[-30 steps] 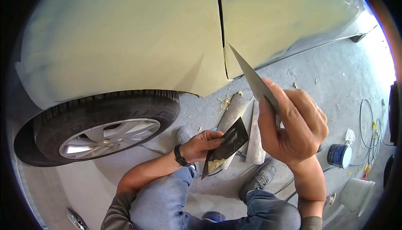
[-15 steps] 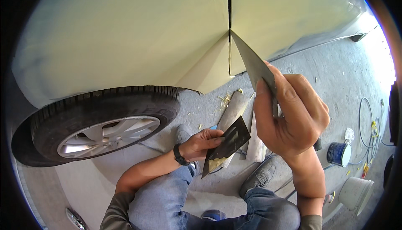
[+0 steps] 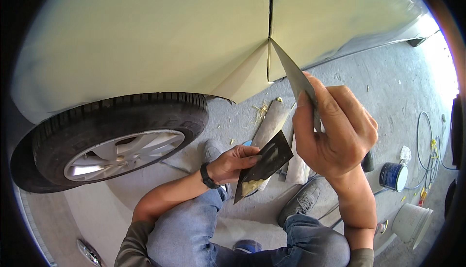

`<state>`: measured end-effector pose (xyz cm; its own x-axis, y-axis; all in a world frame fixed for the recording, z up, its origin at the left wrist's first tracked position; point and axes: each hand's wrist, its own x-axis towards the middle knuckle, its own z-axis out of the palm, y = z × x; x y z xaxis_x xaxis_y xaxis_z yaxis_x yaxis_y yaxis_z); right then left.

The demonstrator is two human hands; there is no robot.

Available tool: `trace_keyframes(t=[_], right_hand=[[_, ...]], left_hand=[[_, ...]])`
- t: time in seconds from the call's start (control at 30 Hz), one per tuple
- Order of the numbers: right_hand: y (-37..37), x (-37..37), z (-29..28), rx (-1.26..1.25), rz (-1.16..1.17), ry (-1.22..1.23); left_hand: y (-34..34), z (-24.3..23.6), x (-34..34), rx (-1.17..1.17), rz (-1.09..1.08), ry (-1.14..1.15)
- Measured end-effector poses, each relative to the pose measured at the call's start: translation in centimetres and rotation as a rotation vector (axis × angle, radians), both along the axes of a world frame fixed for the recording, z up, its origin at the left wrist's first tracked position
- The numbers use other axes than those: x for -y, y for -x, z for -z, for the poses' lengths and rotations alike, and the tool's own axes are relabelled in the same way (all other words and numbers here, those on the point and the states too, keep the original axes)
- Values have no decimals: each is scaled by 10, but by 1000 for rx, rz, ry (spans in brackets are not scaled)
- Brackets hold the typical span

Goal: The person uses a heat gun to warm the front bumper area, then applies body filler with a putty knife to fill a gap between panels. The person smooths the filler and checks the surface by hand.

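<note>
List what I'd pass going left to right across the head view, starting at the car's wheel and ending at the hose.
Wheel, black wristband, left hand, dark plate, right hand, blue tub, looped hose.

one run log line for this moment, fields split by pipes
left hand: holds dark plate with yellowish paste | right hand: holds thin blade, tip at panel gap | car wheel: left of both hands
</note>
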<state>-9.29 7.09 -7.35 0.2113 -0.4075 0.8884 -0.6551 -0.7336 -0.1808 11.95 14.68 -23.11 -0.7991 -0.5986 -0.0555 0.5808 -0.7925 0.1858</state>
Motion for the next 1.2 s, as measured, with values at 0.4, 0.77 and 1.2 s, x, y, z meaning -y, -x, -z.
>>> trace_keyframes(t=[0.4, 0.77, 1.2], right_hand=[[1, 0, 15, -33, 2, -26], [3, -3, 25, -57, 26, -124], [9, 4, 60, -152, 31, -200]], left_hand=[[1, 12, -3, 76, -23, -19], [0, 15, -4, 109, -8, 6], [-2, 14, -4, 149, -4, 53]])
